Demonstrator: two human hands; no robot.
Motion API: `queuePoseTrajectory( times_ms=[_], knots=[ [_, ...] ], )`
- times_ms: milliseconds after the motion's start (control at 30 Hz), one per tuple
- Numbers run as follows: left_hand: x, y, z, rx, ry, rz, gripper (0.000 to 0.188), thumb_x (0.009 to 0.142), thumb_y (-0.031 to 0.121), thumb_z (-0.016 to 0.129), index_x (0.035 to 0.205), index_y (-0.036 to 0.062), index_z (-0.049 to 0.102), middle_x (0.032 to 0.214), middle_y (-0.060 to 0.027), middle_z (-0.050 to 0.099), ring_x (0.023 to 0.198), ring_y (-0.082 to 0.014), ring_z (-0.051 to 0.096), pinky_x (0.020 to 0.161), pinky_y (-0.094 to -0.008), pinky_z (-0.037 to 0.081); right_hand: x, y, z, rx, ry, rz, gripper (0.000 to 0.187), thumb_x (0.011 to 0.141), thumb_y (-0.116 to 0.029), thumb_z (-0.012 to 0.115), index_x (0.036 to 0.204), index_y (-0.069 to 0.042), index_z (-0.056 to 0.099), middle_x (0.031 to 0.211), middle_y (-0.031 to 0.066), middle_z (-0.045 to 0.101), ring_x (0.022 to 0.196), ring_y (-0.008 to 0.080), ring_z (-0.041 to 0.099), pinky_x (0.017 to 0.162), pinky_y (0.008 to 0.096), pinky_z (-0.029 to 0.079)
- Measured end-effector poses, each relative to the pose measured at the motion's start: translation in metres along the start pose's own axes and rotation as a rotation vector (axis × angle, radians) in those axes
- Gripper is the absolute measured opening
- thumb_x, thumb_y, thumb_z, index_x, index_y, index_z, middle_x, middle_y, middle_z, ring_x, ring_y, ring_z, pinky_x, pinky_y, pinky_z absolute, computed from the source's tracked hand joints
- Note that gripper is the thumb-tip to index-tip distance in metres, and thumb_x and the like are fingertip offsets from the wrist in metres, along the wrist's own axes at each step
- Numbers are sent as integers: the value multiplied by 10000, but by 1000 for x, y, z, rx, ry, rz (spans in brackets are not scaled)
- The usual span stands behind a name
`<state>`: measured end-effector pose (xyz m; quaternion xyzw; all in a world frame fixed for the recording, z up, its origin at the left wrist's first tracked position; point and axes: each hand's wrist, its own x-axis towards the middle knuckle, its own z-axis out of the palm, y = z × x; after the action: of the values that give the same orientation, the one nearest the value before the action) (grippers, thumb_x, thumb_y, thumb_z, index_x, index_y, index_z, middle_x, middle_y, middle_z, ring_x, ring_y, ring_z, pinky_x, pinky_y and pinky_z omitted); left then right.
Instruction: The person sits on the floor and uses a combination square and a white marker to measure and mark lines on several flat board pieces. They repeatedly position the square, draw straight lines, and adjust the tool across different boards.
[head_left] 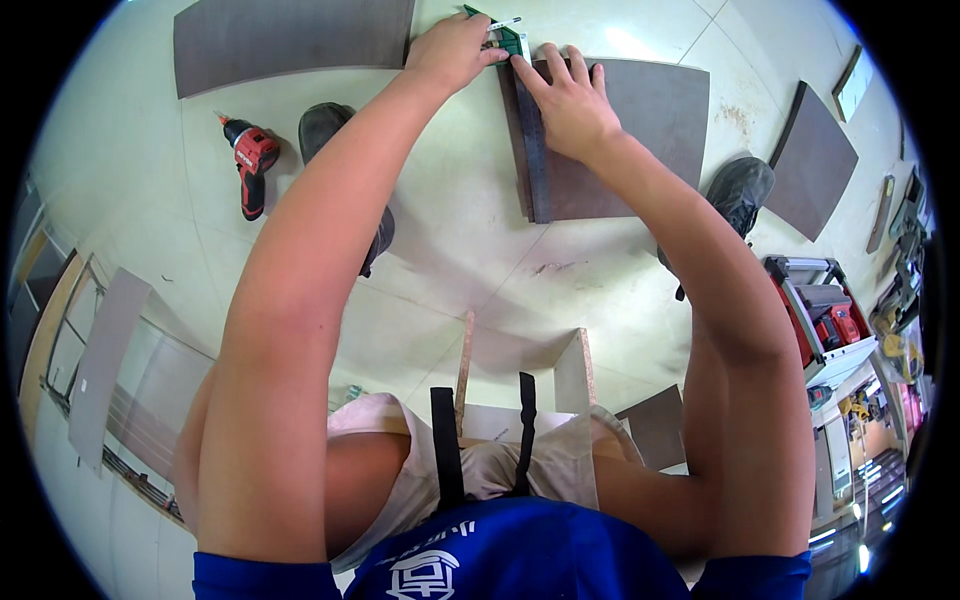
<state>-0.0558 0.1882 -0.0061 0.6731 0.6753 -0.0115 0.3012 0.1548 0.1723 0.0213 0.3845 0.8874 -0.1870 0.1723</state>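
Note:
My left hand is closed at the far middle, with a slim white pen-like marking tool sticking out of its fingers. Close against it sits a green triangular square, partly covered by the fingers, on the far end of a narrow dark strip. My right hand lies with fingers spread over the far left corner of a dark brown board. Its index fingertip touches the square's near edge. The strip runs along the board's left side.
Another brown panel lies far left, near a red and black drill. A dark panel and a tool box with red tools are at right. A box-like board assembly stands between my legs. My shoes flank the work.

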Motion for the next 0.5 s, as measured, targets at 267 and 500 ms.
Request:
queuePoseTrajectory(
  times_ms=[267, 500],
  knots=[
    [-4, 4, -8, -36, 32, 22, 395, 844, 361, 767, 1035, 37, 647, 998, -209, 699, 988, -390, 674, 855, -497, 545, 7, 7, -5, -54, -92, -47, 932, 866, -55, 708, 1618, -238, 188, 1567, 238, 259, 1451, 489, 303, 1119, 664, 377],
    [-5, 1, -3, -10, 81, 69, 383, 853, 362, 758, 1022, 37, 647, 992, -197, 707, 976, -385, 680, 841, -494, 549, 9, 2, -6, -124, -93, -43, 878, 891, -87, 704, 1601, -232, 208, 1552, 248, 273, 1433, 500, 329, 1094, 671, 404]
  ],
)
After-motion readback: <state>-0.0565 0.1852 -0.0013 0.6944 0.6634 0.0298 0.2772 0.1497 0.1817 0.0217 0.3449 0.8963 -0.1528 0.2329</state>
